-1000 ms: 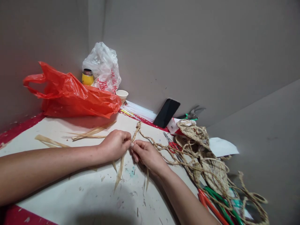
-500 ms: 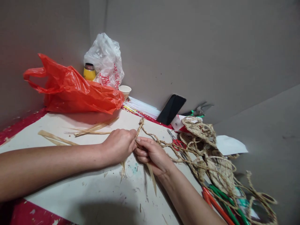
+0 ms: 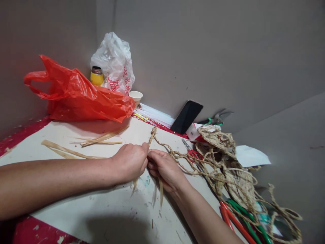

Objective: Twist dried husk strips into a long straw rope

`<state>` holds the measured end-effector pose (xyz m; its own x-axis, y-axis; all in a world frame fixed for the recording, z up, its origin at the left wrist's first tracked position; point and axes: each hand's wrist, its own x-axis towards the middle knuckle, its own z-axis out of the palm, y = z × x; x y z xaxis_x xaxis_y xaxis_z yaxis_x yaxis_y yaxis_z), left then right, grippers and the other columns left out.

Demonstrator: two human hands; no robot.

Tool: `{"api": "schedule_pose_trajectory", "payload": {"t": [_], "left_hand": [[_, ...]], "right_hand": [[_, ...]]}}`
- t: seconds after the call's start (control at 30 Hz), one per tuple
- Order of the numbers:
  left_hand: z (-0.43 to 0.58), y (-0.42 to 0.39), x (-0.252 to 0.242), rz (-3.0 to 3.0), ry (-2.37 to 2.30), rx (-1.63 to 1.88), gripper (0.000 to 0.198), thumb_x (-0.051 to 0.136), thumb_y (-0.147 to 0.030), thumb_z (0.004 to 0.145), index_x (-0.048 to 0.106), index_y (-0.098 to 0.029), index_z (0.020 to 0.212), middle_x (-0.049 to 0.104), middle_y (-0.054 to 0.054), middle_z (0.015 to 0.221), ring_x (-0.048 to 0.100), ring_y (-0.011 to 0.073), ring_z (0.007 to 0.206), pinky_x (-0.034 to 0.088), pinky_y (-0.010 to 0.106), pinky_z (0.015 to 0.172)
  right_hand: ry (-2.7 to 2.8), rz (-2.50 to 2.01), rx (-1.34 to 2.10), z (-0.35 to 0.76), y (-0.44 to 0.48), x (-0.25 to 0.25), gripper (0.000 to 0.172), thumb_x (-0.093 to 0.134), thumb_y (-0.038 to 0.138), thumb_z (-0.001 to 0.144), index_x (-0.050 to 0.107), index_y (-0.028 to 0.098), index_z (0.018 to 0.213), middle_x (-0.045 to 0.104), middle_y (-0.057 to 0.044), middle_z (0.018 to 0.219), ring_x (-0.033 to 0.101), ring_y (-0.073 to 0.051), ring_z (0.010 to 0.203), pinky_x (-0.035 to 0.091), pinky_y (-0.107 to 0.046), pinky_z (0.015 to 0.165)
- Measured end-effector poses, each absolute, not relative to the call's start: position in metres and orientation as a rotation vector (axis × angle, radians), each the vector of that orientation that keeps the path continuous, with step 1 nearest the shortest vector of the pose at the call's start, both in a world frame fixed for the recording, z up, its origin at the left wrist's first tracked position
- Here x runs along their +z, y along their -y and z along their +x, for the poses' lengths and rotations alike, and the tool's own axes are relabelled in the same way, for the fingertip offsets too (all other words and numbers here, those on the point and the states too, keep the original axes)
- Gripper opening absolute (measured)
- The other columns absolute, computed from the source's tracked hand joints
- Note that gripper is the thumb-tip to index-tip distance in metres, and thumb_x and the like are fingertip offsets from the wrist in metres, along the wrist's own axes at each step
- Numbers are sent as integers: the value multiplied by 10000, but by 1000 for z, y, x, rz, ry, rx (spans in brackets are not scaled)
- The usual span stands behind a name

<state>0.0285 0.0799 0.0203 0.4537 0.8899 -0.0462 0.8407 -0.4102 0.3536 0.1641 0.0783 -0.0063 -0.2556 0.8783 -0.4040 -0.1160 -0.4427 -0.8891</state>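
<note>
My left hand (image 3: 130,161) is closed round the lower part of a braided straw cord (image 3: 152,134), whose knotted top sticks up above the fist. Right beside it, my right hand (image 3: 165,167) pinches the strands with thumb and fingers. A flat straw strip (image 3: 161,193) hangs below my right hand, and frayed ends (image 3: 135,184) show under the left. The exact crossing of strands is hidden by the fingers. From the knotted top, a twisted cord runs right towards a heap of straw rope (image 3: 228,162).
Loose straw strips (image 3: 101,139) lie left on the white sheet (image 3: 114,210). Behind them are a red plastic bag (image 3: 83,98), a yellow bottle (image 3: 96,77), a clear bag (image 3: 114,61) and a paper cup (image 3: 136,96). A phone (image 3: 187,117), scissors (image 3: 194,155) and red handles (image 3: 237,222) are at right.
Both hands stay together at the braid, with small shifts of the fingers. The strip hanging under my right hand has swung slightly left and now hangs more upright.
</note>
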Motion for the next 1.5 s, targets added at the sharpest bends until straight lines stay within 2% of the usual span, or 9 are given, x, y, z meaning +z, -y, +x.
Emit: {"api": "schedule_pose_trajectory", "payload": {"t": [0.23,0.4,0.53,0.67,0.77,0.83,1.07,1.3,1.5], "left_hand": [[29,-75,19,2331,-1456,268,291,366,-199,787,528,-129,1019,641,110,725,610,252,645,392,302,557],[27,-73,25,2254,-1402,331,275,416,-236,757,578,-138,956,640,86,714,579,205,614,338,266,524],[19,-86,28,2130,-1317,516,245,411,-243,763,636,-155,803,632,59,675,552,173,624,353,255,556],[16,-102,19,1941,-1254,741,232,457,-228,732,636,-153,858,646,42,758,552,152,685,381,245,612],[22,-105,9,1589,-1023,578,230,471,-251,741,588,-143,907,647,35,732,535,122,603,385,228,566],[26,-105,4,1426,-909,478,207,442,-257,763,576,-133,860,642,34,700,489,94,523,368,215,527],[26,-106,5,1658,-1055,453,215,477,-312,718,586,-142,644,549,-12,580,422,95,517,312,209,491],[27,-114,2,1686,-1045,390,205,440,-288,692,486,-164,535,445,-36,510,359,85,492,262,217,472],[30,-113,-3,1429,-991,334,205,476,-326,701,463,-175,563,315,-72,441,203,61,395,128,239,412]], "right_hand": [[1027,-1317,1680,163,-77,-2,389,743,379,587,435,168,477,298,92,400,176,-29,385,107,-204,372],[1128,-1335,1615,170,-80,-4,353,749,399,588,517,145,510,405,61,433,257,-41,409,159,-199,394],[1213,-1340,1668,178,-82,2,310,731,386,617,574,134,530,402,59,403,216,-38,386,111,-209,385],[1282,-1343,1741,184,-85,9,303,686,402,670,621,122,574,346,74,368,153,-35,368,69,-213,372],[1310,-1318,1797,187,-87,10,320,691,411,668,606,125,552,298,87,359,146,-33,361,66,-212,367],[1342,-1301,1816,190,-88,9,327,690,414,674,609,123,550,314,79,370,165,-33,361,68,-215,370],[1435,-1314,1849,199,-93,4,335,668,430,702,615,130,565,472,27,435,225,-37,364,108,-220,375],[1829,-1514,1435,199,-89,8,279,584,335,748,567,157,534,567,-14,510,397,-90,440,279,-221,451],[2134,-1589,944,195,-83,9,268,494,240,777,515,163,521,510,15,473,397,-95,454,262,-211,448]]}}
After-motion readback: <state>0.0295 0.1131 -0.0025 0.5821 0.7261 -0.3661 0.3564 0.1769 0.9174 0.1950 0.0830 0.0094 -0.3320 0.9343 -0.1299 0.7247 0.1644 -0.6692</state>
